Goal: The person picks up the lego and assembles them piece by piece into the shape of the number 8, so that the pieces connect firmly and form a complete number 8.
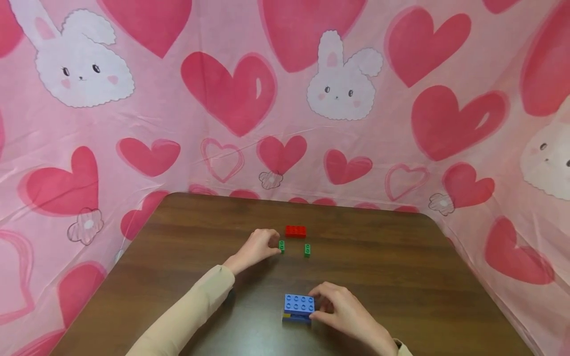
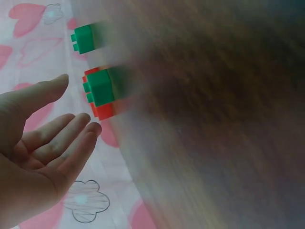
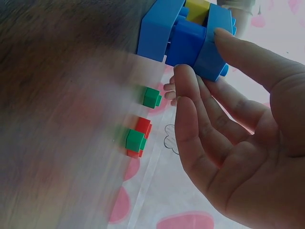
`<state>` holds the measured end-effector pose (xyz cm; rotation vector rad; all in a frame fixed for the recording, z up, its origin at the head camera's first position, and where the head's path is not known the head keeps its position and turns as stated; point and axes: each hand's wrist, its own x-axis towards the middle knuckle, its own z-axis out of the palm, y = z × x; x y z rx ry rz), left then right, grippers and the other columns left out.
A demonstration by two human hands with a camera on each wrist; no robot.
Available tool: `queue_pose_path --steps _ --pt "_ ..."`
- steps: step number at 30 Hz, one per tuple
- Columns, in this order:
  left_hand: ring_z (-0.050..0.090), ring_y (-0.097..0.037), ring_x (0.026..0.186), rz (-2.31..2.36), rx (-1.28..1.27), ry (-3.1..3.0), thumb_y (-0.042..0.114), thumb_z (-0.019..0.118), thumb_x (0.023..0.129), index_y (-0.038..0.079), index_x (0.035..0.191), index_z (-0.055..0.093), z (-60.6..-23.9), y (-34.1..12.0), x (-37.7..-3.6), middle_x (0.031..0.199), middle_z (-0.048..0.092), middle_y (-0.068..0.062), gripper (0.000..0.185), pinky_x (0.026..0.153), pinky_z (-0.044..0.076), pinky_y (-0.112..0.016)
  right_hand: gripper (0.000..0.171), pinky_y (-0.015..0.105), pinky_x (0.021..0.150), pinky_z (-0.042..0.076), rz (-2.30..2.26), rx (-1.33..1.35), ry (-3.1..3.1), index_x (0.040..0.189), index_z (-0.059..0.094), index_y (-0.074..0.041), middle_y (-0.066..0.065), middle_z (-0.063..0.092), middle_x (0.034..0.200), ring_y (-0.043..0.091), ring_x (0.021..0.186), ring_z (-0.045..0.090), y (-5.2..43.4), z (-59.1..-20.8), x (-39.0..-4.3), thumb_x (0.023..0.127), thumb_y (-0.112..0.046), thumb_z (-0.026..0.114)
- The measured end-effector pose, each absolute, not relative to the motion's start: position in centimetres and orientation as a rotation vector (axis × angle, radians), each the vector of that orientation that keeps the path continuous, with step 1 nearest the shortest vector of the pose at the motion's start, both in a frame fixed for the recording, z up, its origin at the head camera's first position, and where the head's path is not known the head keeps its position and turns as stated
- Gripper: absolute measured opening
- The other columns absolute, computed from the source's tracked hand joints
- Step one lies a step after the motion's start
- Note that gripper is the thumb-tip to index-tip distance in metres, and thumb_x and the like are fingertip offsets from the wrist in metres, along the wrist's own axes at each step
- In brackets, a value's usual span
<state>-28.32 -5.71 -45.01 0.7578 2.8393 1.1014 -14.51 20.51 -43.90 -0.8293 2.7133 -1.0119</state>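
Note:
My left hand (image 1: 257,245) reaches toward the left green brick (image 1: 281,246), thumb and fingers apart around its left side. In the left wrist view a gap shows between the fingertips and that green brick (image 2: 100,88). A second green brick (image 1: 307,250) stands to the right, and a red brick (image 1: 296,231) lies behind the pair. Nearer the person, my right hand (image 1: 344,310) holds the right end of a blue brick stack (image 1: 299,302), thumb in front and fingers behind. Between its two blue layers sit a yellow brick (image 3: 197,11) and a darker blue brick (image 3: 186,43).
The bricks are on a dark brown wooden table (image 1: 383,257). Behind and beside it hangs a pink cloth (image 1: 289,113) printed with hearts and bunnies. The left sleeve (image 1: 191,306) crosses the table's left part.

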Motion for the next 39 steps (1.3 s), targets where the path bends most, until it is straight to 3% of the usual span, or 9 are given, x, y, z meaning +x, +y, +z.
queue_pose_path --steps 16,39 --pt "0.066 -0.024 0.090 0.986 0.769 2.852 0.014 0.081 0.082 -0.003 0.111 0.069 -45.9 -4.9 -29.6 0.105 0.073 -0.016 0.036 0.088 0.058 -0.043 0.030 0.018 0.064 0.052 -1.018 -0.823 2.698 0.109 0.068 -0.016 -0.004 0.068 0.098 -0.006 0.074 0.056 20.5 -44.0 -14.4 0.085 -0.030 0.078" --pt "0.059 -0.015 0.074 0.928 0.844 2.904 0.010 0.080 0.081 0.001 0.099 0.073 -46.3 -4.4 -29.9 0.090 0.073 -0.010 0.021 0.077 0.058 -0.037 0.029 0.017 0.062 0.050 -0.989 -0.837 2.732 0.109 0.068 -0.015 -0.005 0.067 0.097 -0.006 0.072 0.053 20.5 -44.0 -14.4 0.084 -0.024 0.079"
